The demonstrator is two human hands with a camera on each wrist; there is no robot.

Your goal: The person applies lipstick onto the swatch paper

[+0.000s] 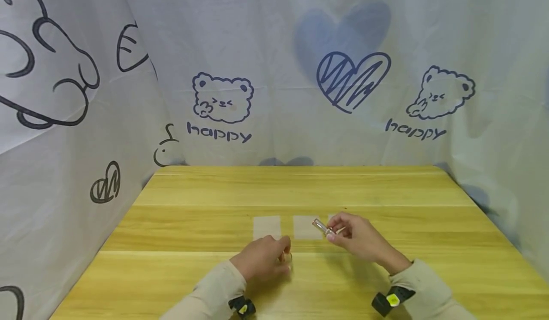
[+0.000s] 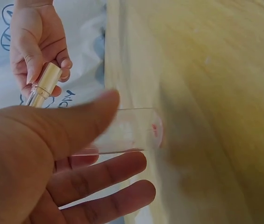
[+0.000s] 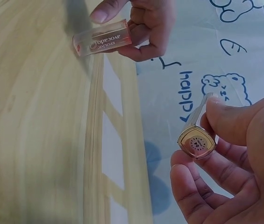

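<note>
Holding a clear cap (image 3: pixel 103 38) are left fingers (image 2: pixel 99 178); right fingers (image 3: pixel 184 184) pinch a gold-ended tube (image 3: pixel 197 143).

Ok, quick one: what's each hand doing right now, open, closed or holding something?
Left hand: holding a clear cap.
Right hand: holding a lipstick tube.

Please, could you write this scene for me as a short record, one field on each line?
Left hand: grips a clear cap lettered "avocado"
Right hand: holds a gold-ended tube
Clear cap and gold-ended tube: apart
Surface: wooden table
On surface: three pale squares in a row, one partly hidden by the right hand in the head view
Behind: white cloth with printed drawings
</note>
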